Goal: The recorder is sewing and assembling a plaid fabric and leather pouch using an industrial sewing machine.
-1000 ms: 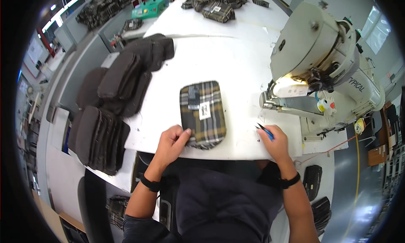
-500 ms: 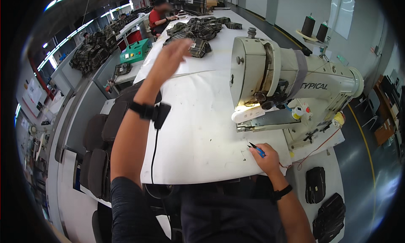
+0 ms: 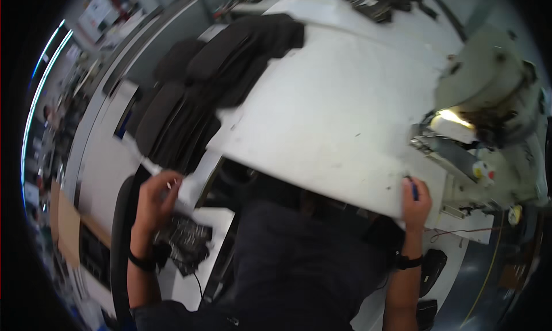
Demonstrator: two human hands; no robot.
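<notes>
My left hand (image 3: 156, 201) is at the left, over a bundle of dark plaid fabric (image 3: 187, 242) on a white surface beside my lap. Its fingers are bent, with a small gap between thumb and forefinger; nothing held shows. My right hand (image 3: 416, 206) rests by the near right edge of the white worktable (image 3: 322, 101), closed around blue-handled thread snips (image 3: 413, 188). The snips' blades are blurred. The sewing machine (image 3: 489, 84) stands just beyond that hand, its lamp lit.
Stacks of dark padded fabric pieces (image 3: 230, 49) lie along the table's left side. A plaid fabric pile (image 3: 371, 0) sits at the far end. More dark pieces (image 3: 432, 270) lie low on the right, near a red cord (image 3: 460, 233). An open cardboard box (image 3: 66, 222) stands far left.
My left hand has drawn back from near the far plaid pile to the bundle at my left. The view has swung leftward and down. My right hand still holds the snips.
</notes>
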